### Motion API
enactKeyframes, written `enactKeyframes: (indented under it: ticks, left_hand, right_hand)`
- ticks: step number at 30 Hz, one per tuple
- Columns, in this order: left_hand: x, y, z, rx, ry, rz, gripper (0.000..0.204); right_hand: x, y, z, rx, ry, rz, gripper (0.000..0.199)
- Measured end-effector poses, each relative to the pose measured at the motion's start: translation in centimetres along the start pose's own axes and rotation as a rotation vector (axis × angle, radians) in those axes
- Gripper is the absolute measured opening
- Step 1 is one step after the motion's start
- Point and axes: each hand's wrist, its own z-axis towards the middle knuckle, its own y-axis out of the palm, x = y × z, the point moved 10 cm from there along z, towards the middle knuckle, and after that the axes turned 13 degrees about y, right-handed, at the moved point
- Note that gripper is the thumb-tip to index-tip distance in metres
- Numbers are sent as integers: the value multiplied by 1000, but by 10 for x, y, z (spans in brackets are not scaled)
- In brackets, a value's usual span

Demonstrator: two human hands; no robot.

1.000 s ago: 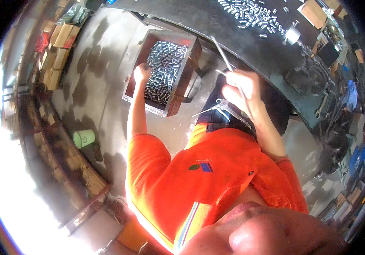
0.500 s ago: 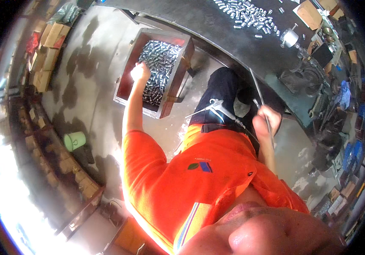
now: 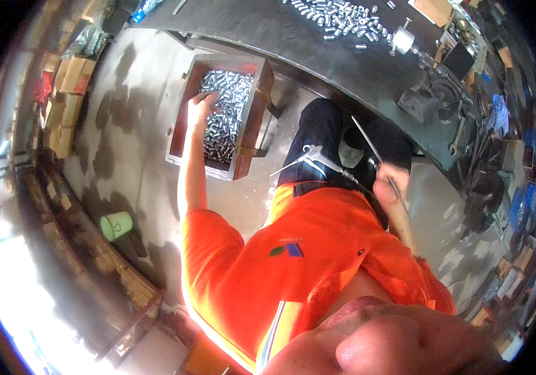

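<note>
Workshop, metalworking kind by look. Dark steel-like worktop [image 3: 237, 24]; spread of small shiny metal cylinders [image 3: 345, 24] well back from near edge, silvery round-bodied device [image 3: 403, 41] just right of them. Wrench [image 3: 455, 145] toward worktop's right end, close to near edge. Open box [image 3: 248, 125] beside near edge, toward left corner, heaped with similar cylinders. Air blow gun [image 3: 311, 156] over worker's dark trousers [image 3: 305, 128]. Stained bare floor [image 3: 149, 119]. Far left: cardboard boxes [image 3: 72, 76], crowded racks [image 3: 96, 259].
</note>
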Motion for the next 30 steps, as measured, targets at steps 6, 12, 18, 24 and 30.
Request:
enactKeyframes:
  ticks: [6,12,18,24,30]
  left_hand:
    - [67,96,-70,-192,56,-674,10]
    - [108,227,-156,-627,-143,-1047,31]
    - [85,249,-179,-596,-267,-1118,26]
    - [78,244,-175,-554,-246,-927,20]
    - [100,238,-168,-596,33,-513,20]
  right_hand:
    - [-26,33,34,-92,-164,39,29]
    - [-37,50,49,-169,-192,10,22]
    - [-29,46,50,-144,-170,-42,21]
    - [-22,53,55,-146,-168,-83,21]
    - [-32,61,52,-160,-232,-219,20]
